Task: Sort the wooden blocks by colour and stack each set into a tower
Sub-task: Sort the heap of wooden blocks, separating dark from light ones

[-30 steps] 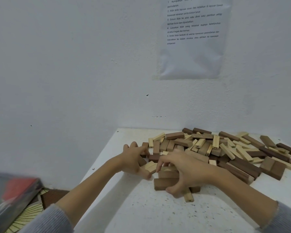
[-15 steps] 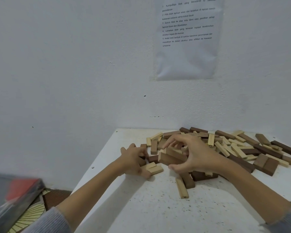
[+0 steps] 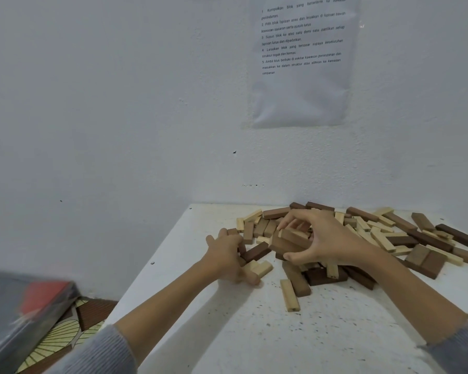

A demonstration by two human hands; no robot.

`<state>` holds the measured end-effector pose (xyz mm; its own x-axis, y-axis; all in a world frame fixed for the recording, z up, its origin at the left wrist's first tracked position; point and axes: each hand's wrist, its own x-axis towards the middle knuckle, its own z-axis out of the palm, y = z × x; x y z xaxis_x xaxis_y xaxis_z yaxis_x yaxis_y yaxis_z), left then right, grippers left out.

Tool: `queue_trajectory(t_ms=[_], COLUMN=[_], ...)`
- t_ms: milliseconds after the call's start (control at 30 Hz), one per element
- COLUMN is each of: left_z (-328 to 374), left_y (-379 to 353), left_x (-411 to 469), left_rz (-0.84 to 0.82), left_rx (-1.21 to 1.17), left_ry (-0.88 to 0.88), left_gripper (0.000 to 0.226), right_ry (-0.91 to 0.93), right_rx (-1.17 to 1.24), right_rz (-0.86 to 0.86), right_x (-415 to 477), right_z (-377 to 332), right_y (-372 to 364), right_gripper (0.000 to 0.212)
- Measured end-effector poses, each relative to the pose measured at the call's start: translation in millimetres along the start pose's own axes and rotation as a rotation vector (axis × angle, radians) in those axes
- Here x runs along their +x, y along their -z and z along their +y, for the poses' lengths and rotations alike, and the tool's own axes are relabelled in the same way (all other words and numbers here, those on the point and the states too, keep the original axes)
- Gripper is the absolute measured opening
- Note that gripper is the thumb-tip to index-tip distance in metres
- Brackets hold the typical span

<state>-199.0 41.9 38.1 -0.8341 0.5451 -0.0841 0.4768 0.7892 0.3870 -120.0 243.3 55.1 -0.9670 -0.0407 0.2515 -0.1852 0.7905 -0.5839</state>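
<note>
The right hand (image 3: 327, 238) is curled round a small bundle of mid-brown rectangular wooden blocks (image 3: 289, 242), thumb below and fingers over the top, and holds it just above the near-left part of the heap. That heap of pale, mid-brown and dark brown wooden blocks (image 3: 389, 233) lies jumbled and unsorted across the far right of the white speckled table (image 3: 335, 333), close to the white wall (image 3: 119, 103). The left hand (image 3: 227, 255) sits at the heap's left edge, its fingers bent against a pair of pale wooden blocks (image 3: 260, 267) and a dark brown block (image 3: 254, 252); blur hides whether it actually grips them. Nearer the person, one pale block (image 3: 289, 295) and one mid-brown block (image 3: 296, 279) lie side by side, touching, a little out from the heap. Both forearms end in grey knitted sleeves (image 3: 106, 352). A printed sheet in a clear sleeve (image 3: 300, 63) hangs on the wall above the table. Lower left, off the table, a blurred dark case with a red panel (image 3: 25, 306) rests over a patterned floor (image 3: 60, 338).
</note>
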Motion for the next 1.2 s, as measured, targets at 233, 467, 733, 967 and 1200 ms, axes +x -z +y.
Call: queue_trajectory(t_ms=[233,467,733,967,1200], left_z=[2,21,94,115,103], left_y=[4,37,15,-27,-25], left_x=[-6,-3,44,69,54], left_rz=[0.036,0.086,0.139,0.149,0.139], left_rx=[-0.123,-0.385,-0.401,-0.479,-0.414], left_ry=[-0.033,-0.088,-0.131,-0.270,-0.362], left_gripper=[0.054,0.040,0.048,0.036,0.046], right_ry=[-0.025,-0.120,-0.527,-0.753,-0.711], right_rx=[0.016,0.064,0.331,0.347,0.250], right_rz=[0.069,0.225,0.373,0.327,0.252], right_x=[-3,-12,-14,-16,-11], right_z=[2,7,35,45,49], right_y=[20,57,64,62,60], right_gripper=[0.041,0.039,0.041,0.041,0.055])
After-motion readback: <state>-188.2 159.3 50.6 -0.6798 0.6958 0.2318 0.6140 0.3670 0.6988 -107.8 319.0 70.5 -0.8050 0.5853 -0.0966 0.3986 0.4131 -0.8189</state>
